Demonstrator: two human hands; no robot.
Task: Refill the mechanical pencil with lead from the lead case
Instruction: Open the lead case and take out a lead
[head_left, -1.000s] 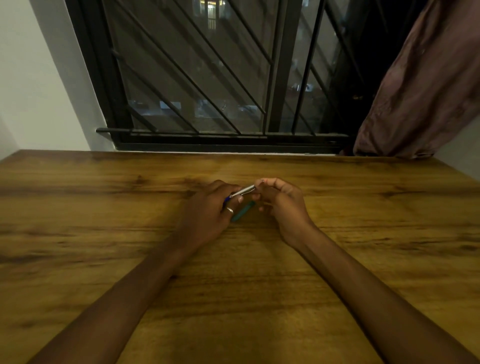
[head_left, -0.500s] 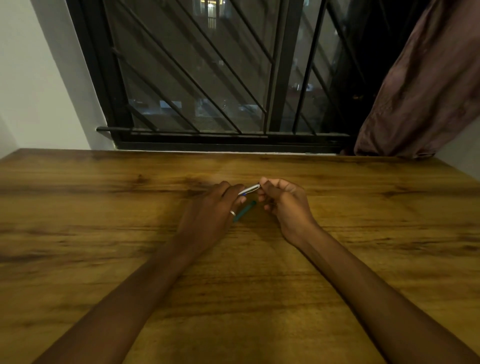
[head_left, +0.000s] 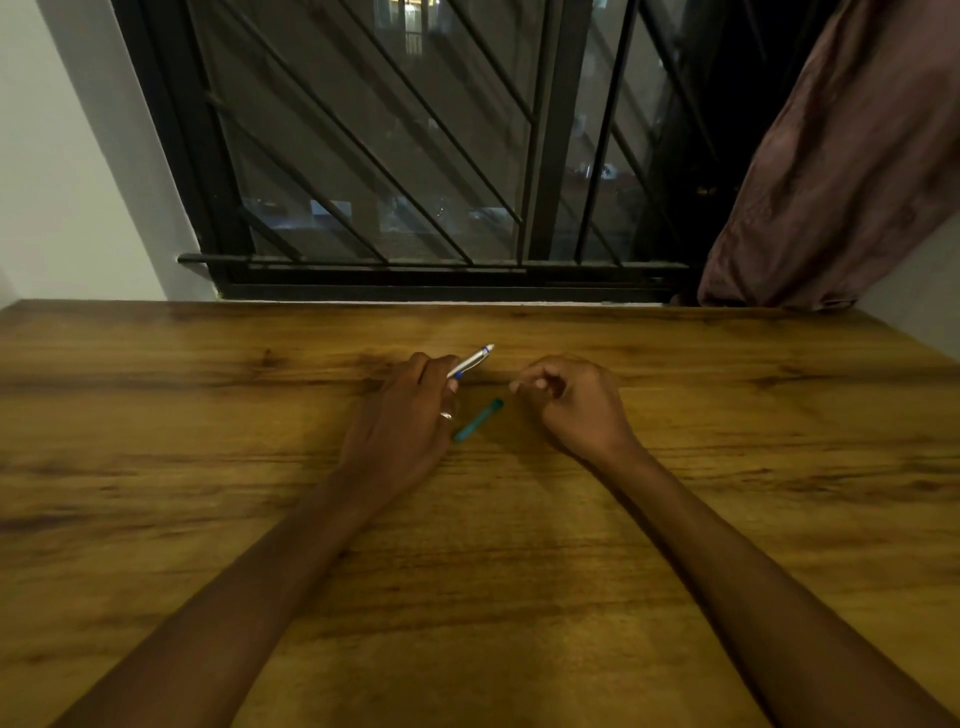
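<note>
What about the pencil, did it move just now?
Yes. The pencil, gripped by the left hand, has tipped leftward toward the window, away from the lead case on the table.

Your right hand (head_left: 569, 402) has pulled away from the pencil (head_left: 470, 361), fingers curled; your left hand (head_left: 410, 415) now holds it alone.

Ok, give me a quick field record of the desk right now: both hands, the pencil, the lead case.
left hand: grips the slim white-and-blue mechanical pencil
pencil pose: slanted, free end pointing toward the window
right hand: fingers curled, thumb and forefinger tips together; anything pinched is too small to see
right hand to pencil: apart
lead case: narrow teal plastic lead case lies on the brown wood-grain table between the hands
lead visible: none discernible
</note>
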